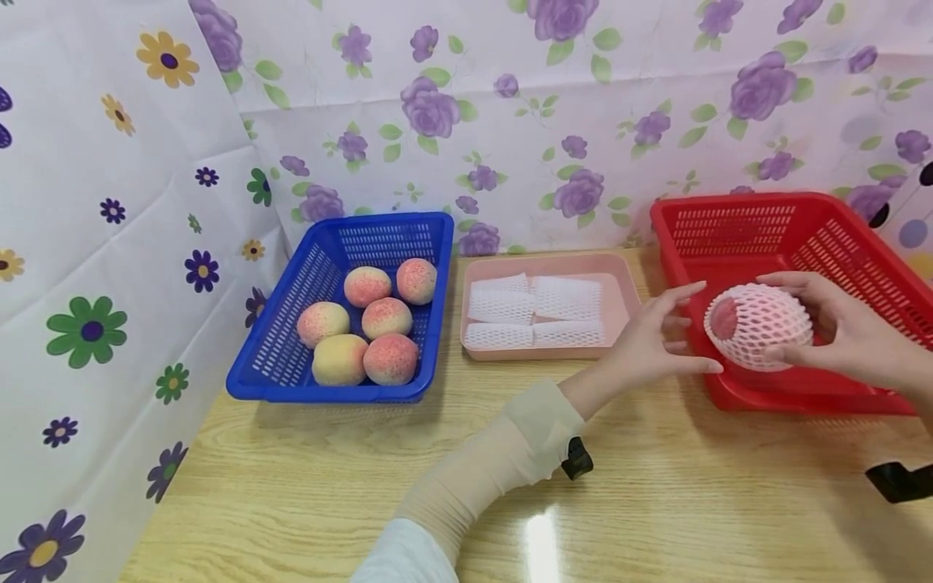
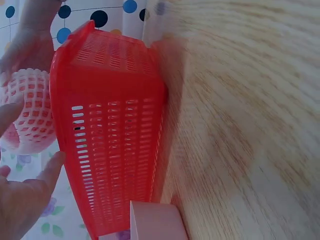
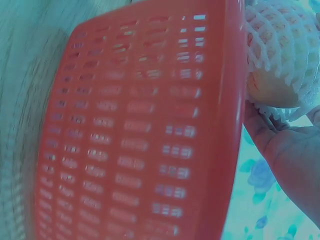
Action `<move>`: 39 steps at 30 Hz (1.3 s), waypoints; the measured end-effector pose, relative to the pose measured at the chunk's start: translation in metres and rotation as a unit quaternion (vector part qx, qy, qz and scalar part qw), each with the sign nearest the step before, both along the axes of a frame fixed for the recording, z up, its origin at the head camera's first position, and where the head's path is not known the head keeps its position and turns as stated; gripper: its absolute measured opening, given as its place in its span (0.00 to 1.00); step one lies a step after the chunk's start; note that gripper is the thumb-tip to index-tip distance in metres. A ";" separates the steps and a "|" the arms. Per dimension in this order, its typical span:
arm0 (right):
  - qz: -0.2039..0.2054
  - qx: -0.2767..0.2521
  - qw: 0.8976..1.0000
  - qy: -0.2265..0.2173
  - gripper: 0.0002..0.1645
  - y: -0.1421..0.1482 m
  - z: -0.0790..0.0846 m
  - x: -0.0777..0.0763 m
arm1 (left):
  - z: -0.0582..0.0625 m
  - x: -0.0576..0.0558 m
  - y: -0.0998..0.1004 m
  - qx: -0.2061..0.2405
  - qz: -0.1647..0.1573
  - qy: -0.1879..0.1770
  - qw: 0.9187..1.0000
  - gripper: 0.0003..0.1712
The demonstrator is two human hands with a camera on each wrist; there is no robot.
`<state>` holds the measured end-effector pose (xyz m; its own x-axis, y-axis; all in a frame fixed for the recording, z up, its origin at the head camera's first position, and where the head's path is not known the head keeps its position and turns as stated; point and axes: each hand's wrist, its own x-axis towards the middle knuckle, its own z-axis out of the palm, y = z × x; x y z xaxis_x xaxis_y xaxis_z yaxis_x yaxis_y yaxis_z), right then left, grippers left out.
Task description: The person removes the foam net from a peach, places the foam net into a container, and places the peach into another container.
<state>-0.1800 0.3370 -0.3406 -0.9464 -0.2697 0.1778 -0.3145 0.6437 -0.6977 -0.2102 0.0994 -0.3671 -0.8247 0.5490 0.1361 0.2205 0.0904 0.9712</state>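
A peach (image 1: 758, 328) in a white foam net sleeve is held by my right hand (image 1: 845, 324), thumb and fingers around its right side, above the red basket (image 1: 751, 401). Bare pink skin shows at the sleeve's left end in the head view. My left hand (image 1: 659, 336) stands just left of the peach, fingers spread and apart from it, at the basket's left rim. The left wrist view has the netted peach (image 2: 32, 112) beyond the left fingers (image 2: 52, 170). From the right wrist, the peach's uncovered end shows below the net.
A blue basket (image 1: 437, 324) on the left holds several peaches (image 1: 391, 359). Between the baskets lies a pink tray (image 1: 619, 295) with several flat white foam net sleeves (image 1: 568, 298). Flowered cloth hangs behind the wooden table (image 1: 328, 486).
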 end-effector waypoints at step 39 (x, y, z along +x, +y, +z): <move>0.111 -0.064 0.992 -0.015 0.42 -0.104 -0.005 0.037 | -0.014 0.041 -0.095 0.000 -0.042 0.067 0.997 0.45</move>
